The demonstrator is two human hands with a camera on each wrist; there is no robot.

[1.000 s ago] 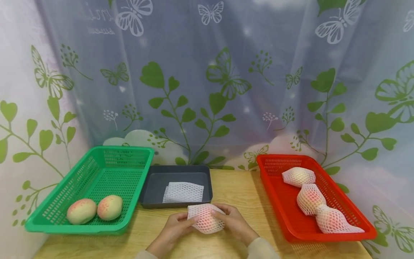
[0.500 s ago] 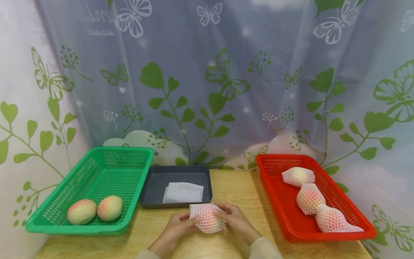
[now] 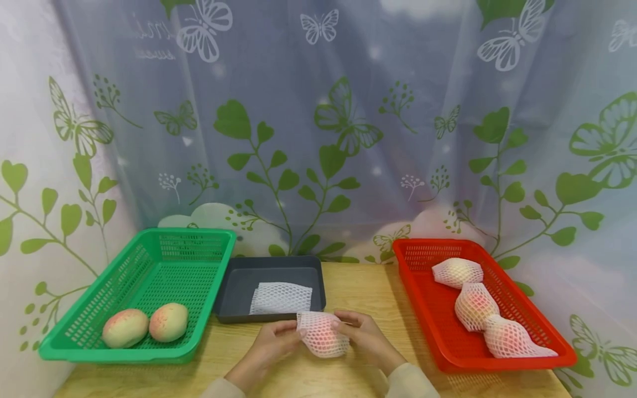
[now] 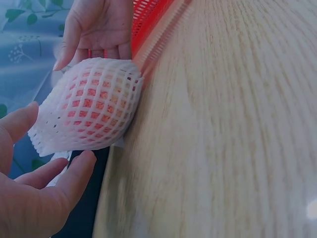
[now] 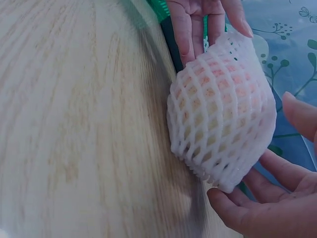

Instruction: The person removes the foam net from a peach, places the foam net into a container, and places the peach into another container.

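Netted peach (image 3: 325, 334) is held between both hands, over the table (image 3: 358, 287), nearside of the dark tray (image 3: 236, 293). Its left end is gripped by the left hand (image 3: 272, 345), its right side by the right hand (image 3: 366, 338); on both, fingers are part-bent, thumb opposed. White net sleeves (image 3: 281, 298) are stacked in the tray. Two bare peaches (image 3: 125, 328) are held in the green basket (image 3: 174, 271), three wrapped ones (image 3: 476, 307) in the red basket (image 3: 430, 307). Faint lettering (image 3: 158, 32), apparently mirrored, is printed upper left on the curtain (image 3: 278, 72); can't be read reliably.
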